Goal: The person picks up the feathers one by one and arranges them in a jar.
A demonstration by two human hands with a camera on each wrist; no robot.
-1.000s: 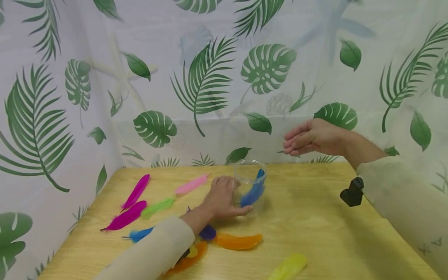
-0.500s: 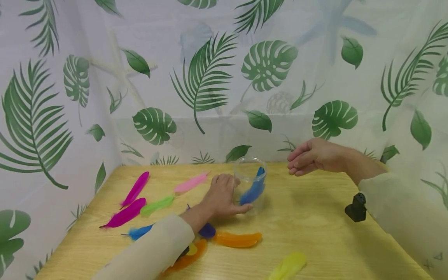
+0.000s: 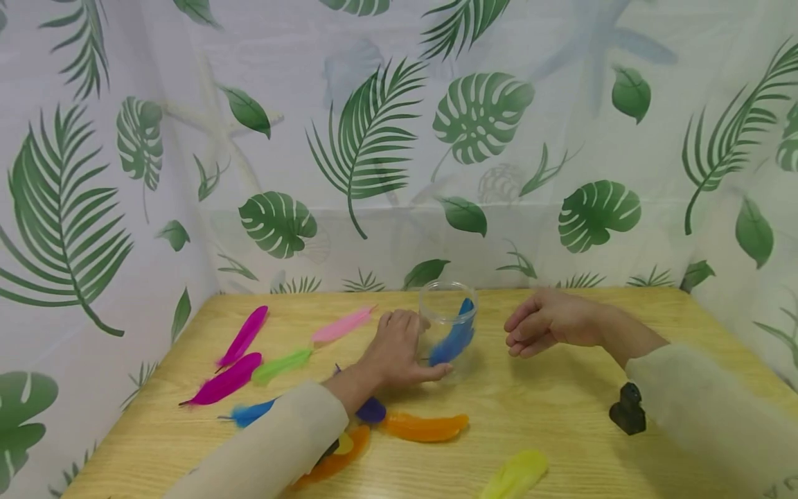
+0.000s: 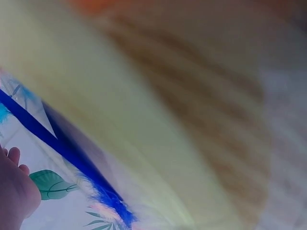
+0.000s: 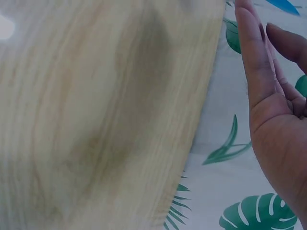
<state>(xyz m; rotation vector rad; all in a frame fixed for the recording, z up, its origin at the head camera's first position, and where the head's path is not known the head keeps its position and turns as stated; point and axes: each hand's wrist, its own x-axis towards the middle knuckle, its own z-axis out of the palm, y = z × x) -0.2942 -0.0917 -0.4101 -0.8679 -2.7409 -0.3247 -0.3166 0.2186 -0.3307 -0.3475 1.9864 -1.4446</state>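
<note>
A clear plastic jar [image 3: 446, 312] stands upright on the wooden table [image 3: 561, 416] with a blue feather [image 3: 454, 336] inside it. My left hand [image 3: 402, 350] holds the jar from its left side, fingers curled round it and thumb along its base. In the left wrist view the blue feather [image 4: 72, 158] shows through the blurred jar wall. My right hand [image 3: 542, 326] hovers just above the table to the right of the jar, a short gap away, empty, its fingers loosely bent. The right wrist view shows this right hand [image 5: 273, 110] with nothing in it, beside the table [image 5: 96, 120].
Loose feathers lie left of and in front of the jar: two magenta [image 3: 226, 380], a green [image 3: 280, 367], a pink [image 3: 343, 326], a blue [image 3: 249, 414], a purple [image 3: 370, 410], an orange [image 3: 424, 426] and a yellow [image 3: 514, 475]. A leaf-print curtain [image 3: 374, 152] closes in the back and sides.
My right hand has come down from above the jar's height to just over the table beside the jar. The left hand and jar have stayed put.
</note>
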